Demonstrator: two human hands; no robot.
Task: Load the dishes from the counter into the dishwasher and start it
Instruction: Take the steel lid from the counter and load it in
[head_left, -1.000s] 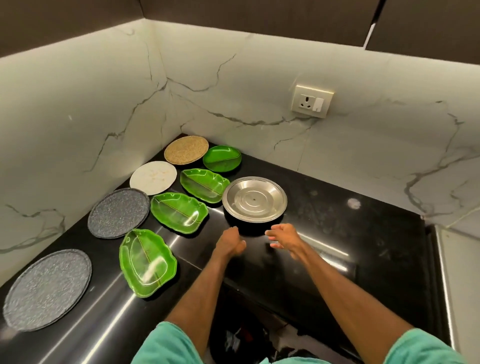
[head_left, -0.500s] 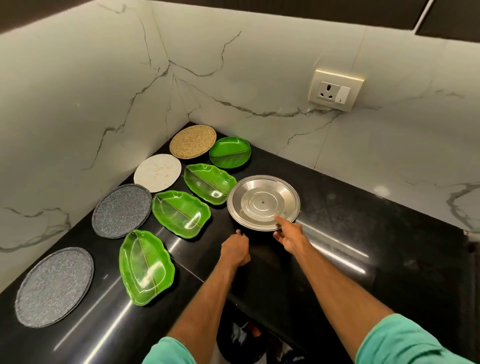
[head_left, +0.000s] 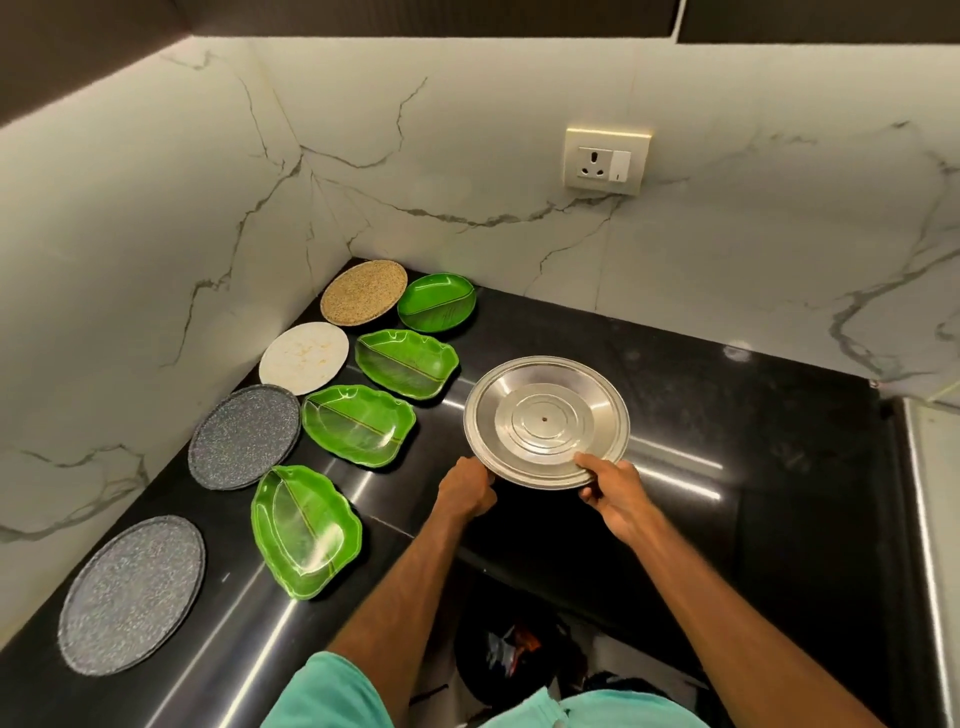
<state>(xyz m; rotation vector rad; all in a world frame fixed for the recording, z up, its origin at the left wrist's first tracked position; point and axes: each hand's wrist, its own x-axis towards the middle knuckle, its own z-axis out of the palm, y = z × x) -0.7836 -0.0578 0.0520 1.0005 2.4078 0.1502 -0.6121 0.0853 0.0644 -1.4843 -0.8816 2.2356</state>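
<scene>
A round steel plate (head_left: 545, 421), shiny and stamped with raised concentric rings around a small centre dot, is being held just right of the frame's middle, over a glossy black counter (head_left: 753, 467). The right hand (head_left: 618, 493) is pinching the plate's near rim, with the thumb pressing on top and the fingers curling underneath. The left hand (head_left: 465, 491) is meeting the rim at its lower left. Its fingers are tucked out of sight, so whether it is gripping cannot be told. Whether the plate's far edge is resting on the counter is also unclear.

Left of the middle, four glossy green dishes shaped like leaves are lying flat in a diagonal row, each with a central vein. The uppermost green dish (head_left: 436, 302) is a smooth oval. The second green dish (head_left: 406, 362), third green dish (head_left: 358, 425) and lowest green dish (head_left: 305, 530) are showing scalloped edges.

Further left, four flat round plates are running along the wall. From top to bottom they are a tan plate (head_left: 363, 292) with a grainy surface, a white plate (head_left: 304, 357) with faint marks, an upper grey plate (head_left: 244, 436) and a lower grey plate (head_left: 131, 595), both speckled like stone.

A white marble wall (head_left: 156, 234) with dark veins is filling the corner behind. A cream socket (head_left: 607, 161) with a switch is sitting on it at the upper right. Teal sleeves (head_left: 332, 696) are showing at the bottom edge.
</scene>
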